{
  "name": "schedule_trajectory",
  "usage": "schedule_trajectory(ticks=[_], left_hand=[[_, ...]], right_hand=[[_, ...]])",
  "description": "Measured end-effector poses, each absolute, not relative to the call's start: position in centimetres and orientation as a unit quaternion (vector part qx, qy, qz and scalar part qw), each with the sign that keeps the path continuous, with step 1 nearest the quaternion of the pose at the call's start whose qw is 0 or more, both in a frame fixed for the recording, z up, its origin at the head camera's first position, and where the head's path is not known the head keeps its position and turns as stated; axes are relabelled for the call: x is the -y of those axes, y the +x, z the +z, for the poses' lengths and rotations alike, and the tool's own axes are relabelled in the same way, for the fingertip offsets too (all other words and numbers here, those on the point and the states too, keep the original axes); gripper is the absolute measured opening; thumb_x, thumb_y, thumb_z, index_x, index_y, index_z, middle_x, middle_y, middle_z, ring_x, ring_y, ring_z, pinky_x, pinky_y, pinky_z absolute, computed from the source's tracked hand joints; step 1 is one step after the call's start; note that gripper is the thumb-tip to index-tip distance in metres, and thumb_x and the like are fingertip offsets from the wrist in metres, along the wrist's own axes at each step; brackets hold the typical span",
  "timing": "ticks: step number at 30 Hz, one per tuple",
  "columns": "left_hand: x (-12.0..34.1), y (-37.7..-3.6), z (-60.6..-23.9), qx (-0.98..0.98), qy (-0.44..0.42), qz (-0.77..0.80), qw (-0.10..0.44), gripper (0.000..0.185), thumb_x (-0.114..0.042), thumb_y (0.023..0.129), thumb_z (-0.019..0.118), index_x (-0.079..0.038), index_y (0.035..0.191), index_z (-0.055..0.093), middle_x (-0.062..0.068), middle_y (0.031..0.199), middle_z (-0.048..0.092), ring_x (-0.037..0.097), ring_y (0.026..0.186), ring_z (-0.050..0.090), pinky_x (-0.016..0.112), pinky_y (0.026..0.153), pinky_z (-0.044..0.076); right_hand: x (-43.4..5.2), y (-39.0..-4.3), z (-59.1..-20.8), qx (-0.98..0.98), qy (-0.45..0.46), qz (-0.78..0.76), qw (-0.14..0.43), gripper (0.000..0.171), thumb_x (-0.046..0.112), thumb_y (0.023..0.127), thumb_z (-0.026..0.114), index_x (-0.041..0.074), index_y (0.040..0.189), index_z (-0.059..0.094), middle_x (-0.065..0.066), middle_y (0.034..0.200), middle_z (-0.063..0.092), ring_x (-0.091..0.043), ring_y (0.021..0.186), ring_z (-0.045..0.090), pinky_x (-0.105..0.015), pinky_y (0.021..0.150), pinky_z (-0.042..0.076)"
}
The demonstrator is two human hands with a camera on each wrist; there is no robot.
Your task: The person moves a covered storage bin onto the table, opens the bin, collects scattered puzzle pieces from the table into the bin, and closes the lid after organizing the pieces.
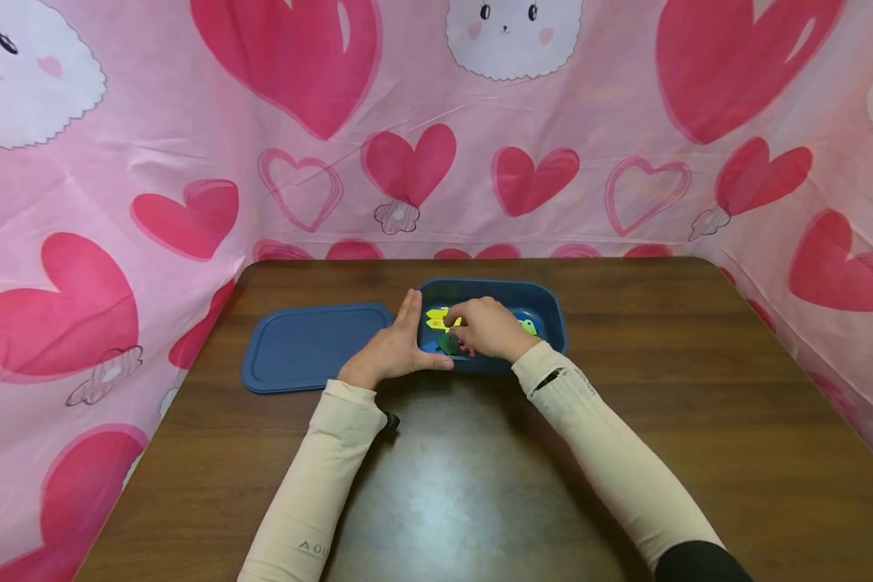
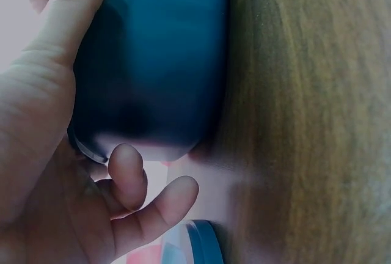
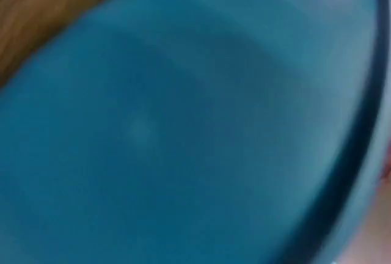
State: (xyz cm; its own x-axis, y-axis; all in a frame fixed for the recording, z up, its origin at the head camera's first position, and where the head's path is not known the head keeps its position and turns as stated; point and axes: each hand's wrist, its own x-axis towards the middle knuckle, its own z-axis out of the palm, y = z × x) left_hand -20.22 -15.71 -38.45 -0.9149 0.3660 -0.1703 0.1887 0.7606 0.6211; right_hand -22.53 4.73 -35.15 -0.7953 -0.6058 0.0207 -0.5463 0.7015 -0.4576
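My left hand (image 1: pixel 391 349) lay against the left end of the blue container (image 1: pixel 546 305), fingers straight along its wall and thumb along the near rim; the left wrist view showed that same dark blue wall (image 2: pixel 153 62) pressed by the palm, with two fingers loosely bent below it. My right hand (image 1: pixel 487 327) reached down into the container from the near side, its fingers curled among small bright pieces; I could not tell whether they actually gripped any. A yellow piece (image 1: pixel 436 318) showed just left of the knuckles, touching or nearly touching the fingertips, and a green piece (image 1: pixel 528 326) peeked out on the right side of the hand. The right wrist view was filled with blurred blue plastic (image 3: pixel 183 129) and told me nothing more.

The matching blue lid (image 1: pixel 309 346) lay flat on the counter (image 1: pixel 698 388) just left of the container, beside my left hand. On my left sleeve (image 1: pixel 313 501) I could read part of a print, "AOU". A pink cloth (image 1: pixel 153 145) with hearts hung behind.
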Motion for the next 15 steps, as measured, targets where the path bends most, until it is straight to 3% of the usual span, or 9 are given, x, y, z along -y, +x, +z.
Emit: schedule_trajectory(ticks=[4,7,11,15], left_hand=[[15.8,-20.3,-38.2,-0.928,0.151,0.308,0.143,0.135,-0.075,0.074,0.073,-0.020,0.161,-0.013,-0.005,0.167,-0.017,0.039,0.115,0.061,0.050,0.101,0.046],[16.4,-20.4,-37.8,-0.927,0.151,0.309,0.150,0.132,-0.071,0.075,0.075,-0.021,0.163,-0.009,-0.002,0.169,-0.009,0.040,0.134,0.048,0.053,0.107,0.041],[17.9,-20.2,-36.7,-0.924,0.142,0.318,0.156,0.120,-0.061,0.080,0.078,-0.022,0.164,0.001,0.005,0.166,0.023,0.034,0.143,0.036,0.057,0.110,0.035],[20.6,-19.5,-36.0,-0.928,0.123,0.318,0.153,0.101,-0.052,0.091,0.071,-0.018,0.164,0.010,0.010,0.150,0.051,0.033,0.138,0.044,0.058,0.109,0.036]], right_hand=[[-5.4,-21.9,-34.2,-0.921,-0.306,-0.239,0.016,0.018,0.012,0.098,0.068,0.003,0.112,0.076,-0.004,0.091,0.073,-0.014,0.066,0.059,-0.036,0.074,0.057],[-5.6,-21.0,-33.6,-0.916,-0.307,-0.260,-0.006,0.018,0.014,0.098,0.068,0.003,0.110,0.075,-0.002,0.084,0.071,-0.013,0.064,0.058,-0.031,0.067,0.055],[-5.0,-19.0,-33.0,-0.902,-0.327,-0.279,-0.028,0.014,0.013,0.098,0.068,0.006,0.106,0.076,0.002,0.078,0.067,-0.010,0.061,0.056,-0.029,0.062,0.051],[-3.2,-16.8,-33.2,-0.895,-0.349,-0.276,0.003,0.013,0.016,0.097,0.069,0.009,0.105,0.076,0.004,0.086,0.070,-0.010,0.070,0.058,-0.030,0.067,0.051]])
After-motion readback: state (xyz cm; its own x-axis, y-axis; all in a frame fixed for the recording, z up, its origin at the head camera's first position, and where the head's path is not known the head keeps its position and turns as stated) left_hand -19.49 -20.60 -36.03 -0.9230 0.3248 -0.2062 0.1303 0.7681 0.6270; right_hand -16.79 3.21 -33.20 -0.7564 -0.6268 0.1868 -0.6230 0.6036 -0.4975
